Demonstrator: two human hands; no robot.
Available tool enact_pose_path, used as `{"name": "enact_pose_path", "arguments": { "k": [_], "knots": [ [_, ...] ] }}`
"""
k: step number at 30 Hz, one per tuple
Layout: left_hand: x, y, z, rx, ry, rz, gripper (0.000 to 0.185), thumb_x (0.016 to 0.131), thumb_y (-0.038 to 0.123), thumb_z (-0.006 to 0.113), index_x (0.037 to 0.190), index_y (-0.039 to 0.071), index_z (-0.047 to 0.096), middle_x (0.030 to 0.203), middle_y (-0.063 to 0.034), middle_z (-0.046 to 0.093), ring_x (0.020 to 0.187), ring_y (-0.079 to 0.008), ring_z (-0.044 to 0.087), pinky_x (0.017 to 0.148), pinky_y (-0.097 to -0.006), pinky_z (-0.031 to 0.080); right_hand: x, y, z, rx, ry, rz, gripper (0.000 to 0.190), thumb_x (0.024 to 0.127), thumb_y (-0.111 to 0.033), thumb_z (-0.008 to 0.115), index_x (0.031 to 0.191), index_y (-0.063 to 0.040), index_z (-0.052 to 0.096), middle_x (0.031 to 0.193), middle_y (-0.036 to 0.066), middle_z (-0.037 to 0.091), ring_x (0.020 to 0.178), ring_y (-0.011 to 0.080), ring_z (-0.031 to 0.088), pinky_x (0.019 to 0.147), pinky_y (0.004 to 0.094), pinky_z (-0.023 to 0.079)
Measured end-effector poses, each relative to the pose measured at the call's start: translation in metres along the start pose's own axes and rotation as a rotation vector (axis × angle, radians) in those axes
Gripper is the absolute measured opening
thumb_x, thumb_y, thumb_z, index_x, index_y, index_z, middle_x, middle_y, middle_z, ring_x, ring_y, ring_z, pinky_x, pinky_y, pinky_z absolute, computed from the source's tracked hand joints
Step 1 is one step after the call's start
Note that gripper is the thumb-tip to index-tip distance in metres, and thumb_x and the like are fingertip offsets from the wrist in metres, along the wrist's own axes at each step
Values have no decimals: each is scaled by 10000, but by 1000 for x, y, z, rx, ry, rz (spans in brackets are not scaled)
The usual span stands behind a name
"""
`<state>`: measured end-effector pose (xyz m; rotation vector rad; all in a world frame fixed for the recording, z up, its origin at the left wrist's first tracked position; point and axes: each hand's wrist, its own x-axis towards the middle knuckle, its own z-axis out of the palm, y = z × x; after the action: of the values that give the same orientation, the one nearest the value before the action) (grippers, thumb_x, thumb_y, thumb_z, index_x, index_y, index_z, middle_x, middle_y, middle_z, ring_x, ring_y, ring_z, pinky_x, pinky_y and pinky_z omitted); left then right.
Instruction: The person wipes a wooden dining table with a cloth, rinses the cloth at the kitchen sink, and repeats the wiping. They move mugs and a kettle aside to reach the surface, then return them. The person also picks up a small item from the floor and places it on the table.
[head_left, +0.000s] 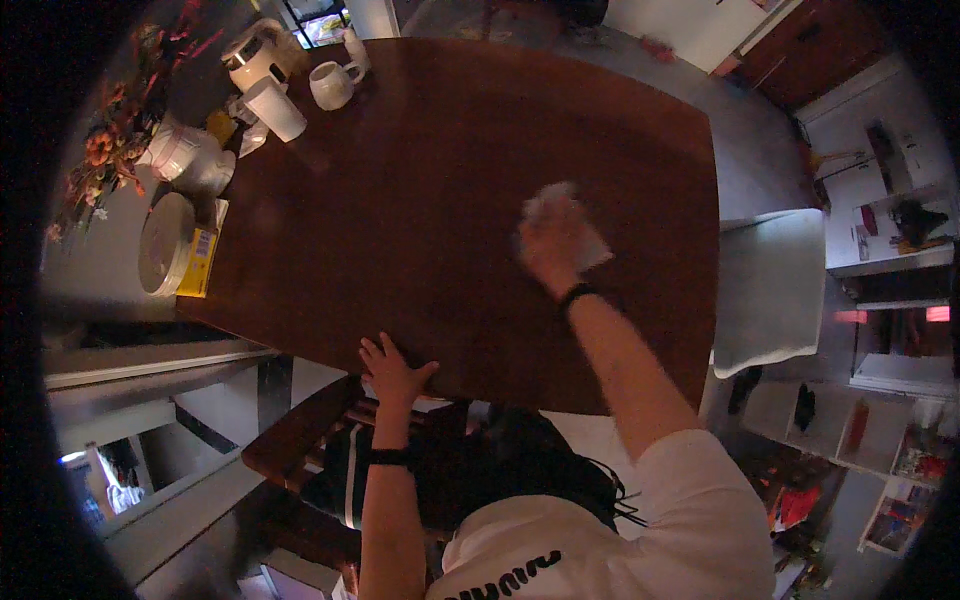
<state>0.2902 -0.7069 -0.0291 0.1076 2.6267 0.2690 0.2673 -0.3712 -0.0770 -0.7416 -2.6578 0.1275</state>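
A dark brown wooden table (420, 225) spreads out before me. My right hand (555, 240) presses a whitish cloth or paper wipe (596, 253) against the tabletop, right of the middle; hand and wipe are blurred, and the palm hides much of the wipe. At the table's near edge rests my left hand (395, 373), fingers spread, holding nothing. Each wrist carries a dark band.
Along the left side stand a white mug (332, 85), a paper roll (275, 109), a cream-coloured appliance (255, 56), a white vase (191, 157) of flowers, a round tub (166, 244) and a yellow box (198, 262). A pale chair (772, 292) adjoins the right edge.
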Motion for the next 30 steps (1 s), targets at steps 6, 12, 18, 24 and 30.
{"name": "enact_pose_path", "arguments": {
  "k": [6, 12, 18, 24, 30],
  "knots": [
    [4, 8, -7, 104, -90, 29, 1185, 613, 483, 820, 1440, -36, 147, 1466, -346, 74, 1369, -476, 107, 1102, -504, 233, -44, -138, 8, 394, -203, -421, 622, 820, -302, 591, 1316, 16, 391, 1380, 219, 362, 1320, 377, 287, 1096, 479, 226],
    [1, 8, -4, 64, -64, -12, 1199, 609, 458, 830, 1442, -36, 124, 1455, -366, 67, 1365, -486, 106, 1105, -509, 227, -33, 42, -25, 284, -120, -177, 503, 817, -226, 584, 1263, -29, 461, 1338, 184, 411, 1251, 348, 365, 1065, 458, 282],
    [6, 3, 3, 154, -46, 31, 1208, 602, 429, 846, 1440, -46, 115, 1452, -374, 52, 1361, -502, 99, 1103, -489, 251, 4, 219, -33, -195, 56, 800, 699, 920, -516, 393, 1397, -10, 322, 1464, 205, 277, 1371, 385, 191, 1104, 488, 178],
    [4, 4, 2, 171, -27, 85, 1210, 607, 390, 853, 1447, -32, 90, 1460, -364, 26, 1372, -494, 62, 1062, -475, 342, 83, 157, -11, -25, -173, 515, 688, 910, -491, 400, 1359, 20, 293, 1381, 202, 349, 1298, 357, 294, 1063, 478, 241],
    [4, 9, -4, 59, -94, -26, 1230, 611, 398, 850, 1459, 1, 53, 1464, -360, -4, 1368, -501, 63, 1072, -490, 315, 97, -43, 29, 347, -65, 18, 717, 832, -305, 594, 1379, 47, 292, 1426, 230, 309, 1335, 379, 254, 1108, 469, 204]
  ]
}}
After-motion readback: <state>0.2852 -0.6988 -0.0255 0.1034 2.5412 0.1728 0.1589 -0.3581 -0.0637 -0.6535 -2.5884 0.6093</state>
